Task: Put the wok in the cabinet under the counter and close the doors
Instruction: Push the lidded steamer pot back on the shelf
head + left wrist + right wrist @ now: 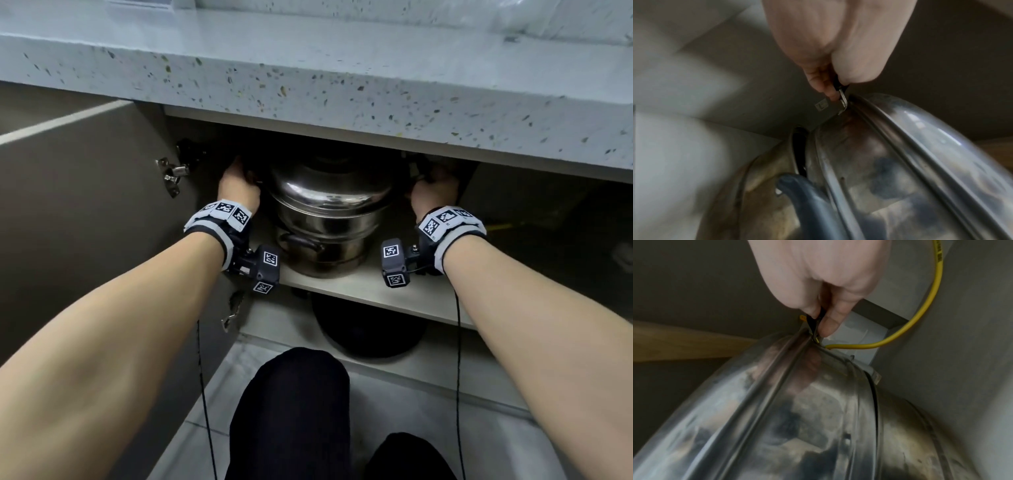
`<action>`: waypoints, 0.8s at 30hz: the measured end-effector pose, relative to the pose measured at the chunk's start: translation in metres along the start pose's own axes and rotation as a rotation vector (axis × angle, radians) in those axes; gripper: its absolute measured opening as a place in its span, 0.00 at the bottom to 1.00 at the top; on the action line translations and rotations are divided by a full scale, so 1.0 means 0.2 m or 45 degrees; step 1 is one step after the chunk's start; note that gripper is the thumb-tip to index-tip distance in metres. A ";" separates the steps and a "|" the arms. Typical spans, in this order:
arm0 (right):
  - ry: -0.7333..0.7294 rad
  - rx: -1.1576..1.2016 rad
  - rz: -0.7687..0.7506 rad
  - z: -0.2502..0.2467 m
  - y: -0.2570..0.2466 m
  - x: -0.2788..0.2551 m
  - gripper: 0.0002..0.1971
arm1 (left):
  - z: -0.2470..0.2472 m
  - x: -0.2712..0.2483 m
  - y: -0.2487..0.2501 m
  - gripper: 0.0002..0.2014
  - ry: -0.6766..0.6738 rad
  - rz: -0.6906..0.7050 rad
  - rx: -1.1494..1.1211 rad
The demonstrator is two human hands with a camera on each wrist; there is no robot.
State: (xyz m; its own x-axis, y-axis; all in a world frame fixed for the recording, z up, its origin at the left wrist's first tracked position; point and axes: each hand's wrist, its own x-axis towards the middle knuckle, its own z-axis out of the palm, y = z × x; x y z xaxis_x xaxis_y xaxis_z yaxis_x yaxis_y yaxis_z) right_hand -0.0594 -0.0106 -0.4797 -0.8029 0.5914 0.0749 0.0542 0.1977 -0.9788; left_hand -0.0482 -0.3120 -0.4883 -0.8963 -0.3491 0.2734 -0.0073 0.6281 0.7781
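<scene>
Gripping the wok (329, 164) by its two side handles, both hands were inside the open cabinet under the table (308, 78). Left hand (238, 183) had fingers (826, 84) and thumb pinched around the dark left handle; right hand (435, 192) was curled the same way on the right handle, fingers (832, 318) closed on it. Wok sat high in the upper compartment, on top of a stainless steamer pot (325, 233) that stood on the shelf (376, 291); whether its weight was on the pot or carried by the hands could not be told. Left door (85, 205) was swung wide open. A yellow cable (920, 313) ran along the cabinet's right wall, just beside the right handle. A dark round pan (370, 329) lay on the cabinet floor below the shelf.
</scene>
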 end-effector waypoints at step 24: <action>-0.015 0.074 -0.036 0.18 0.17 0.16 0.18 | 0.09 0.11 -0.16 0.21 0.042 -0.007 -0.059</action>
State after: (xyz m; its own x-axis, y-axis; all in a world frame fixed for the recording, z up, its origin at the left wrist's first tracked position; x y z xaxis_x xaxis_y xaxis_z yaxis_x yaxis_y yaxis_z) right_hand -0.1036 -0.0134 -0.5167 -0.8105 0.5769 0.1011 -0.0029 0.1686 -0.9857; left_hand -0.0763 -0.3266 -0.5178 -0.8813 -0.3755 0.2868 0.0092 0.5932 0.8050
